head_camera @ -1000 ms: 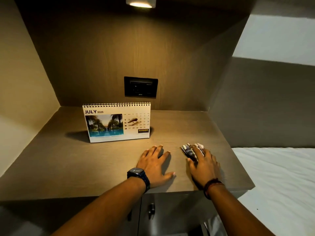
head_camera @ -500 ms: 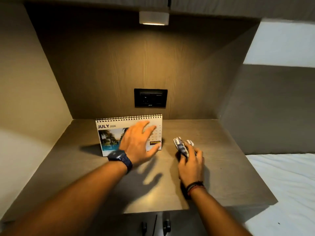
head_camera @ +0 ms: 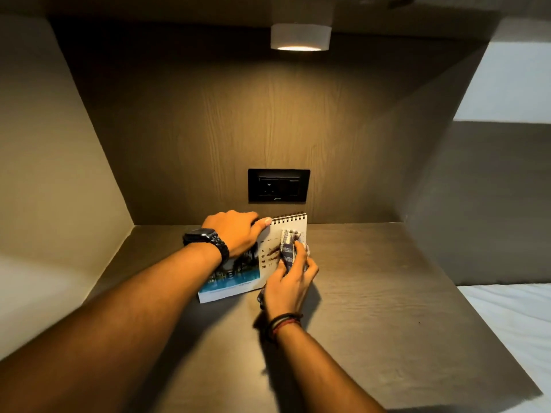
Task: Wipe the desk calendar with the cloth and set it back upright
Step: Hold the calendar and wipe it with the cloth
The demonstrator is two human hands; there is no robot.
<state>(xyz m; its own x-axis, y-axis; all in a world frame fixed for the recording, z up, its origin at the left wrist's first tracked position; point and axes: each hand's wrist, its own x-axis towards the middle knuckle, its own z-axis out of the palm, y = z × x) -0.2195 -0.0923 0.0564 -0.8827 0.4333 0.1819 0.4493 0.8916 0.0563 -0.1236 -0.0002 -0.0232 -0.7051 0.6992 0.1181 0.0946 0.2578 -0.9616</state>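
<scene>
Wiping step under way, I judge. Left hand [head_camera: 235, 232] grips calendar [head_camera: 293, 226] top edge, upright on desk [head_camera: 372, 293]. Right hand [head_camera: 287, 289] pinches cloth [head_camera: 287, 248] against brown smear [head_camera: 272, 252]. Next: firm strokes across.

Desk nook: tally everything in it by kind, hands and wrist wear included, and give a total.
Calendar: 1
Cloth: 1
Hands: 2, left hand, right hand
Watch: 1
Wristbands: 1 set, number unclear
Socket panel: 1
Lamp: 1
Total: 8
</scene>
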